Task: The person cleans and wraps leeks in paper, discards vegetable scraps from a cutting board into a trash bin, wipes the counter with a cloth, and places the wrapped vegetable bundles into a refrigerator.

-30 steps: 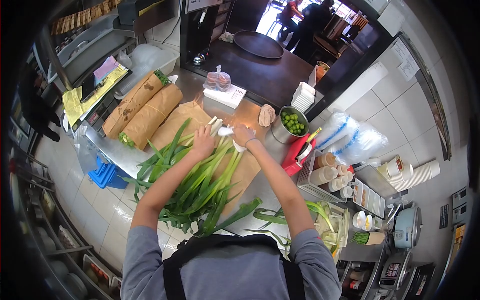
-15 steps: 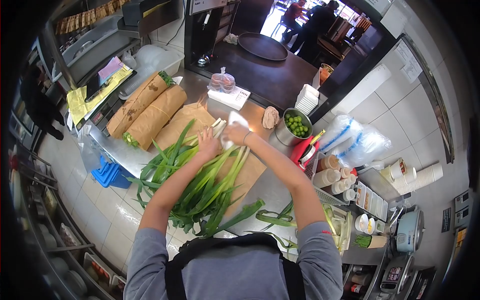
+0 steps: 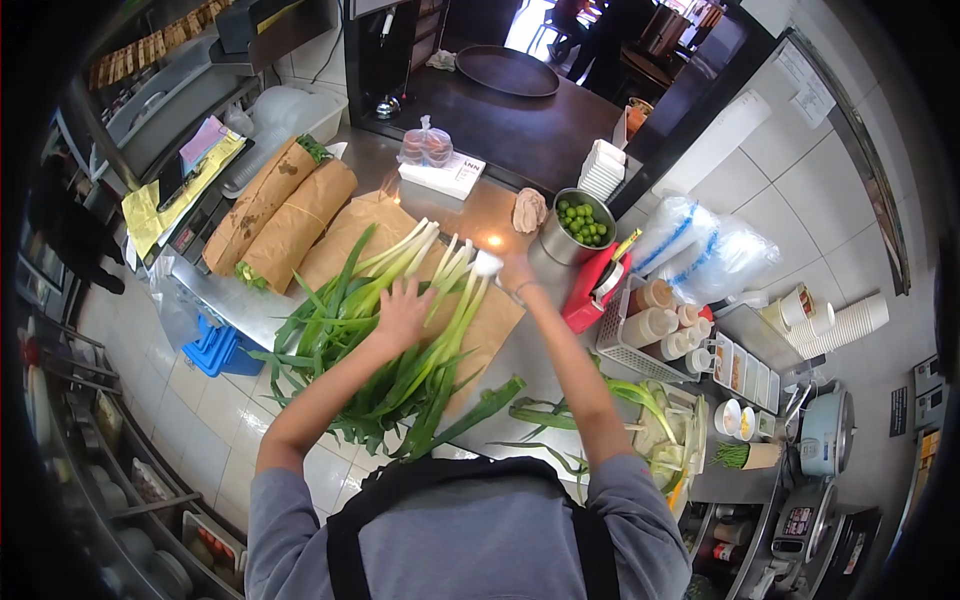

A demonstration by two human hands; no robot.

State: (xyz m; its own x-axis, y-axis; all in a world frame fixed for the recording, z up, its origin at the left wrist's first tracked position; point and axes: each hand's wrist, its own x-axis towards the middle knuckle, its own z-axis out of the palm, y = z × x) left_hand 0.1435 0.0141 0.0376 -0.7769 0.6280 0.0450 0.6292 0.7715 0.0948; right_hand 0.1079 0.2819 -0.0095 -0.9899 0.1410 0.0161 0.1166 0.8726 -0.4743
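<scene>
A big bunch of spring onions point(image 3: 350, 335) lies on brown paper point(image 3: 490, 335) on the metal counter, white ends pointing away from me and green leaves towards me. My left hand point(image 3: 403, 312) rests on the stalks with its fingers spread. My right hand point(image 3: 514, 272) is at the right side of the white ends, closed on a crumpled white paper towel point(image 3: 487, 263). Part of the towel is hidden by the fingers. Loose green leaves point(image 3: 545, 412) lie nearer to me on the right.
Two brown paper rolls point(image 3: 300, 230) with greens inside lie at the left. Behind stand a white box point(image 3: 445, 178), a pinkish cloth point(image 3: 529, 210) and a metal pot of limes point(image 3: 578, 238). A basket of sauce bottles point(image 3: 655, 330) and a tray of trimmings point(image 3: 680, 440) are right.
My left hand has slid from the white ends down towards the leaves, its fingers spreading. My right hand has moved right and slightly away from the left one with the white paper towel.
</scene>
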